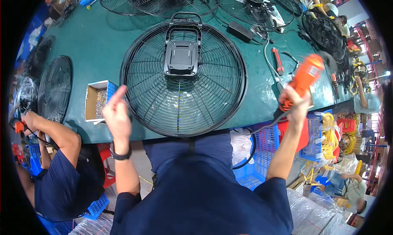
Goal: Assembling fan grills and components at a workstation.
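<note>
A round black wire fan guard [179,112] lies on the green table in front of me, with a black motor housing [181,57] and a loop handle [186,19] at its centre. My right hand [294,101] grips an orange corded power screwdriver [307,75], raised to the right of the guard and blurred by motion. At the guard's left rim, my left hand [118,118] is held up with its index finger stretched out; no held thing shows in it. Beside that hand stands a small cardboard box [91,108] containing many small metal screws [101,103].
More fan guards [170,4] lie along the far side, with a black power adapter [240,31] and a red-handled tool [278,61] at right. The tool's cord hangs over blue crates [262,147]. A co-worker [61,169] works close on the left.
</note>
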Demonstrator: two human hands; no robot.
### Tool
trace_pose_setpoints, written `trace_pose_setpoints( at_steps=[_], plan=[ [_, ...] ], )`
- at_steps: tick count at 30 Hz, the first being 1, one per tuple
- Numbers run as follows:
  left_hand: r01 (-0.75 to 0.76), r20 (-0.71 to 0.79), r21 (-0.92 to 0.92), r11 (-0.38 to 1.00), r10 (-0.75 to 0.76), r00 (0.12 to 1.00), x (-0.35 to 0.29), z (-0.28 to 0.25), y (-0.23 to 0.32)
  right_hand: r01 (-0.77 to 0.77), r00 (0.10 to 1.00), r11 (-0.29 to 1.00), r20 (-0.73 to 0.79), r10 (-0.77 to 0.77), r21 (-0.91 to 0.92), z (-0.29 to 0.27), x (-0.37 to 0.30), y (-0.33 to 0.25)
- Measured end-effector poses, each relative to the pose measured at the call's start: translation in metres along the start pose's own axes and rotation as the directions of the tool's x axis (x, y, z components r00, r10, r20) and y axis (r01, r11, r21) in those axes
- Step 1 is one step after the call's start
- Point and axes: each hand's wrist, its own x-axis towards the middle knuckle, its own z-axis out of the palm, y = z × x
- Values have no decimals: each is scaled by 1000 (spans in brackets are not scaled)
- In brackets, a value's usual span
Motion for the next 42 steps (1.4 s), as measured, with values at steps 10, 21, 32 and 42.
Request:
trace_pose_setpoints(
  at_steps=[10,21,32,42],
  plan=[
    [153,-33,670,726,-177,984,100,9,-16,-511,836,852,295,462,113,56,35,81],
    [258,-84,774,578,-310,947,156,29,-32,-564,793,815,360,491,133,54,44,101],
    [243,-60,705,667,-286,956,151,27,-43,-548,805,828,346,483,121,61,39,100],
    [267,-68,700,662,-311,948,141,26,-39,-555,787,831,349,509,40,60,21,97]
  ],
)
